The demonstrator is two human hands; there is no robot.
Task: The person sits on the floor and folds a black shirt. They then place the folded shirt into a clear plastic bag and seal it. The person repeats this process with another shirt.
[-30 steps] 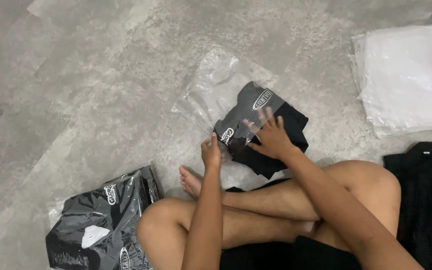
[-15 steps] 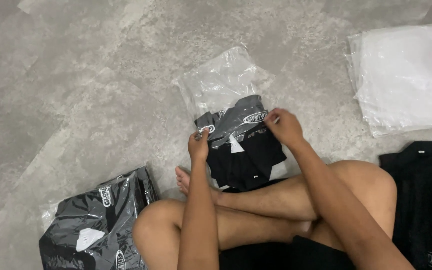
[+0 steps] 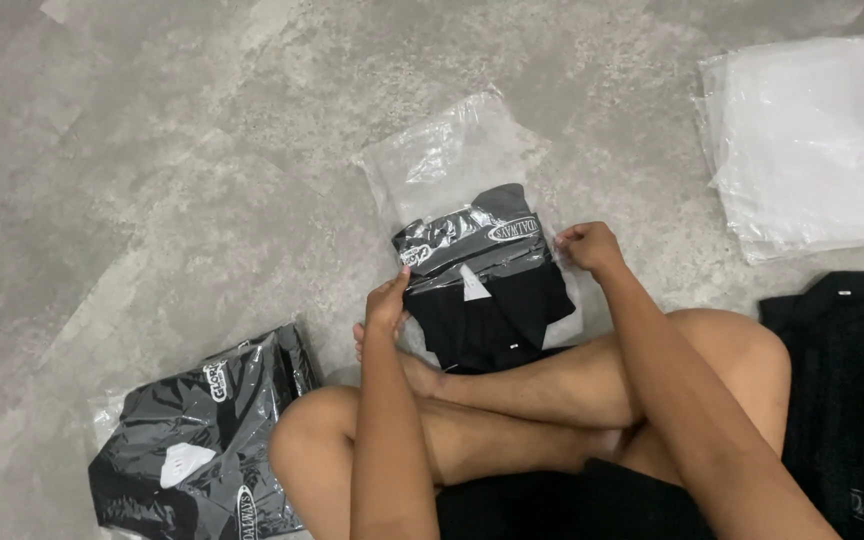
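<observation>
Clear plastic bag (image 3: 457,165) lies flat on the grey floor (image 3: 152,150), a folded black shirt (image 3: 487,295) half inside, long axis pointing away; left hand (image 3: 388,305) and right hand (image 3: 584,247) pinch the bag's mouth at either side.

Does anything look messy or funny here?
A bit. The folded black garment is only halfway inside its clear bag, bottom end sticking out. The left hand and right hand grip the bag's sides. Nothing looks spilled or torn.
</observation>
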